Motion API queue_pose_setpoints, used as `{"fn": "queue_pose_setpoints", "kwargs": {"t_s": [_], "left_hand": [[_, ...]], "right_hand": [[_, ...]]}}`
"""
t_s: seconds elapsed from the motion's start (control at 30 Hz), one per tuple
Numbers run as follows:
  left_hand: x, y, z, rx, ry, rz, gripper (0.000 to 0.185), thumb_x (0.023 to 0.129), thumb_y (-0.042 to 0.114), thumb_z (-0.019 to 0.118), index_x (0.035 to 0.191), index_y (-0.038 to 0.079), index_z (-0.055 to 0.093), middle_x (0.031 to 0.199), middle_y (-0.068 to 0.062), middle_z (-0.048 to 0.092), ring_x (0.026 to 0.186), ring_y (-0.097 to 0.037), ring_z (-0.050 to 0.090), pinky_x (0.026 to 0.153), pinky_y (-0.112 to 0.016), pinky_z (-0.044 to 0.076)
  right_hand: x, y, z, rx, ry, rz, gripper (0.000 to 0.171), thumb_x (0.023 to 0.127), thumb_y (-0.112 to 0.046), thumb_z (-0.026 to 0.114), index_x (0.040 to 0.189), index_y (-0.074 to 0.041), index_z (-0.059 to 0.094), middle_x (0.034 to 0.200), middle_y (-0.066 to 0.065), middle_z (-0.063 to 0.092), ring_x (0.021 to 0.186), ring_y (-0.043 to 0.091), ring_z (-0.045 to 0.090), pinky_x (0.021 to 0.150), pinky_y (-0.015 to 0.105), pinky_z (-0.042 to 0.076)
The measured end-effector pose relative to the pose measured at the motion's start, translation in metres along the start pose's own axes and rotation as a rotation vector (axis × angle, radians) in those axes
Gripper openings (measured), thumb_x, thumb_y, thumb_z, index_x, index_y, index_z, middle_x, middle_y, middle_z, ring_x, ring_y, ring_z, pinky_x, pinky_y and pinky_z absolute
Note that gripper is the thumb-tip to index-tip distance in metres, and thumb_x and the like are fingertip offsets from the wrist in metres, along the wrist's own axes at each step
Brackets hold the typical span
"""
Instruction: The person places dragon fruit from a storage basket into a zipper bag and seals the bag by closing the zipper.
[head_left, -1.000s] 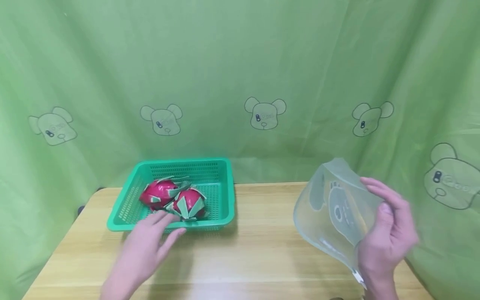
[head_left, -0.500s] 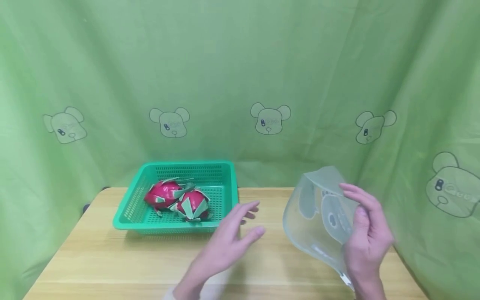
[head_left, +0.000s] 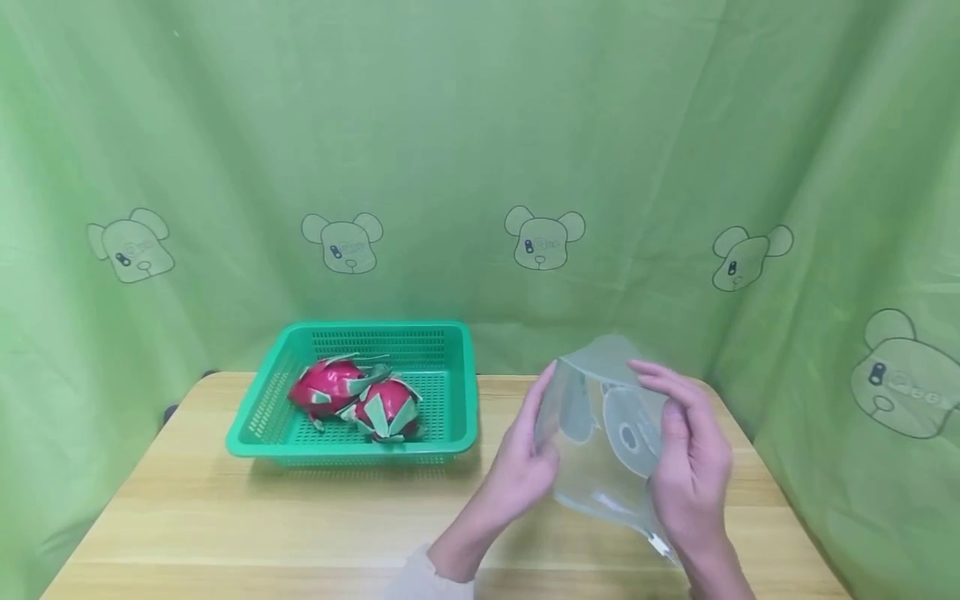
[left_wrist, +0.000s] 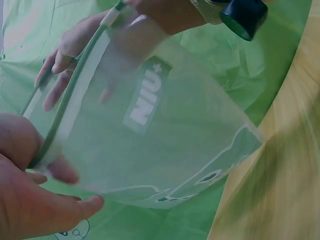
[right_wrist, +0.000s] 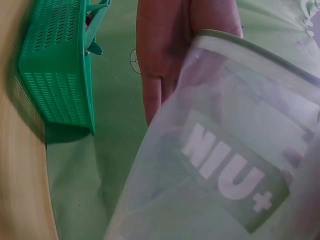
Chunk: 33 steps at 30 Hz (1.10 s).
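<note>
A translucent zip bag (head_left: 592, 467) with a printed bear hangs over the right half of the table, held between both hands. My left hand (head_left: 521, 471) grips its left edge; in the left wrist view, a digit shows through the plastic beside the green zip strip (left_wrist: 72, 92). On the opposite edge, my right hand (head_left: 690, 467) holds the bag, fingers along the upper side and thumb bent toward them. A white slider (head_left: 658, 544) sits at the lower corner. "NIU+" lettering (right_wrist: 227, 170) faces the right wrist camera. The bag's mouth gapes, and nothing shows inside except digits.
Left of the hands, a green plastic basket (head_left: 352, 452) stands on the wooden table (head_left: 322, 525). Two red dragon fruits, one to the left (head_left: 327, 385) and one to the right (head_left: 386, 408), lie in it. A green curtain (head_left: 450, 125) hangs behind the table.
My left hand has moved right from the basket's front rim and taken hold of the bag's left edge. My right hand has brought the bag leftward. Both dragon fruits remain in the basket.
</note>
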<state>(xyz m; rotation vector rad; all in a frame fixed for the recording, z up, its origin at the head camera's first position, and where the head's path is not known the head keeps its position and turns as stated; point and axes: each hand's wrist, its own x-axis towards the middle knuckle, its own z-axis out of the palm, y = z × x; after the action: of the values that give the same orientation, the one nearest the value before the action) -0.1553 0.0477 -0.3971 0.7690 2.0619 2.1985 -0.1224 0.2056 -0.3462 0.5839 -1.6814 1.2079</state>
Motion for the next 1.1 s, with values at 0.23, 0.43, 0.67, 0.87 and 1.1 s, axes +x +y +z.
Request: {"fn": "queue_pose_setpoints", "kwargs": {"t_s": [0.23,0.43,0.67,0.87,1.1], "left_hand": [[0.004,0.001,-0.007,0.021,0.022,0.003,0.102,0.079,-0.028,0.034,0.161,0.032,0.030,0.164,0.005,0.032,0.149,-0.023,0.033,0.119,-0.050,0.031],[0.003,-0.001,-0.018,-0.012,-0.049,0.034,0.104,0.075,-0.031,0.030,0.160,0.028,0.034,0.164,0.002,0.033,0.150,-0.021,0.031,0.119,-0.041,0.030],[0.003,-0.003,-0.027,0.007,-0.092,0.074,0.101,0.074,-0.031,0.030,0.161,0.019,0.034,0.163,-0.001,0.035,0.149,-0.025,0.036,0.119,-0.035,0.031],[0.005,-0.002,-0.026,-0.106,-0.090,0.046,0.078,0.091,-0.021,0.028,0.158,0.017,0.039,0.161,0.001,0.040,0.148,-0.021,0.037,0.120,-0.042,0.031],[0.007,0.003,-0.024,-0.107,-0.027,0.015,0.059,0.104,-0.004,0.032,0.158,0.018,0.040,0.160,0.004,0.041,0.147,-0.020,0.037,0.121,-0.043,0.030]], "right_hand": [[0.011,0.008,-0.002,-0.062,-0.040,0.029,0.032,0.104,0.012,0.032,0.117,0.018,0.060,0.126,0.029,0.065,0.080,0.004,0.054,0.093,0.022,0.044],[0.023,0.011,-0.009,-0.105,-0.064,0.095,0.032,0.106,0.008,0.034,0.121,0.015,0.061,0.133,0.024,0.064,0.053,0.002,0.030,0.076,0.020,0.042],[0.034,0.013,-0.015,-0.119,-0.118,0.149,0.033,0.107,0.005,0.036,0.125,0.009,0.063,0.138,0.017,0.063,0.048,0.005,0.030,0.077,0.019,0.044],[0.034,0.013,-0.014,-0.138,-0.201,0.252,0.035,0.109,-0.001,0.035,0.132,-0.001,0.063,0.141,0.008,0.063,0.062,0.004,0.051,0.086,0.018,0.046],[0.032,0.017,-0.008,-0.125,-0.263,0.321,0.036,0.111,-0.007,0.037,0.136,-0.007,0.063,0.140,0.004,0.063,0.099,0.008,0.062,0.107,0.021,0.040]]}}
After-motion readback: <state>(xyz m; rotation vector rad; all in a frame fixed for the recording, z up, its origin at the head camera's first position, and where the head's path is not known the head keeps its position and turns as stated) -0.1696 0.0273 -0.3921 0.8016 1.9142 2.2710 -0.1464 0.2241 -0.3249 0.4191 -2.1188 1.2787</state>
